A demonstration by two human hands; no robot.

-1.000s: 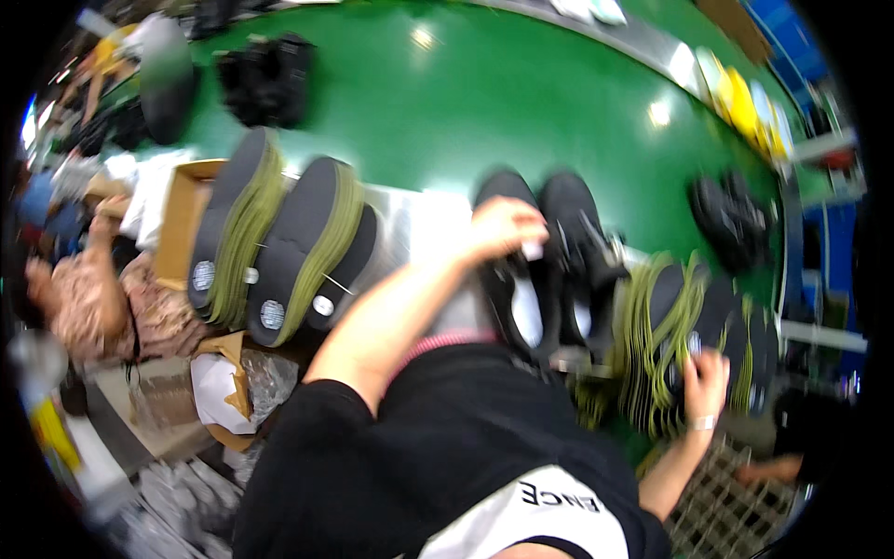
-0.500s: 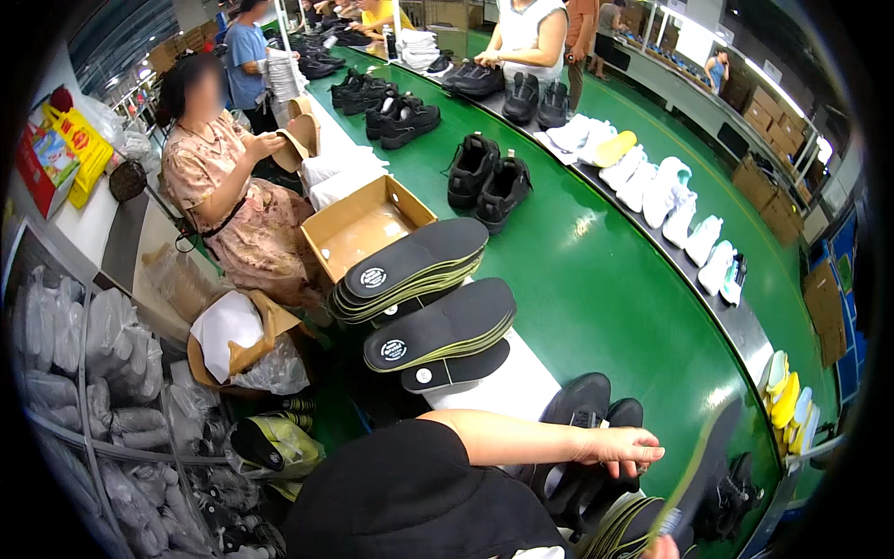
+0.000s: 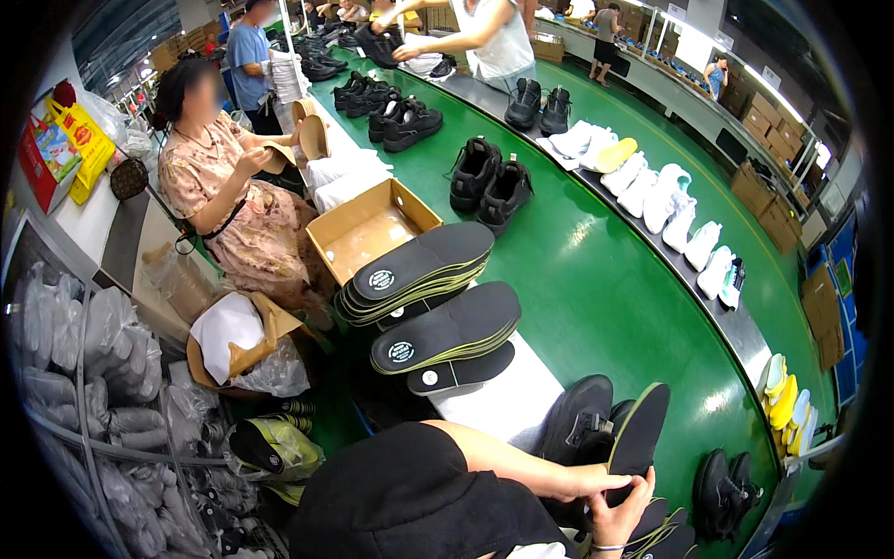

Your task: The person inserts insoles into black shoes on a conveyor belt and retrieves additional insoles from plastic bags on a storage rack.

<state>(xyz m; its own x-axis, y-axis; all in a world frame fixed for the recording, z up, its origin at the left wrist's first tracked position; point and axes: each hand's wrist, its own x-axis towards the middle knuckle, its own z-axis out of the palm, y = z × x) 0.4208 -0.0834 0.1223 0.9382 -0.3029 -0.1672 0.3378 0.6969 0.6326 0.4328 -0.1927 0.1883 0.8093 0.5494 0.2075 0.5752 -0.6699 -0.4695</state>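
A black insole (image 3: 641, 430) stands upright, toe end up, its lower end between my hands. My right hand (image 3: 622, 514), with a band at its wrist, is closed round that lower end. My left hand (image 3: 596, 482) reaches across from the left and pinches the same end beside it. Just behind, a pair of black shoes (image 3: 575, 415) stands on the bench, partly hidden by my forearm and the insole. Below my right hand lie more black insoles with green edges (image 3: 663, 531), partly covered.
Two stacks of black insoles (image 3: 447, 326) lie left of the shoes, before an open cardboard box (image 3: 372, 228). Black shoes (image 3: 492, 182) stand on the green bench (image 3: 596, 279), more (image 3: 722, 494) at right. White shoes (image 3: 666, 196) line the far edge. A co-worker (image 3: 219, 177) sits at left.
The insole has come left and upright from the right side, with my right hand on it. My left hand has met it there. Across the bench, a person has lifted a black shoe.
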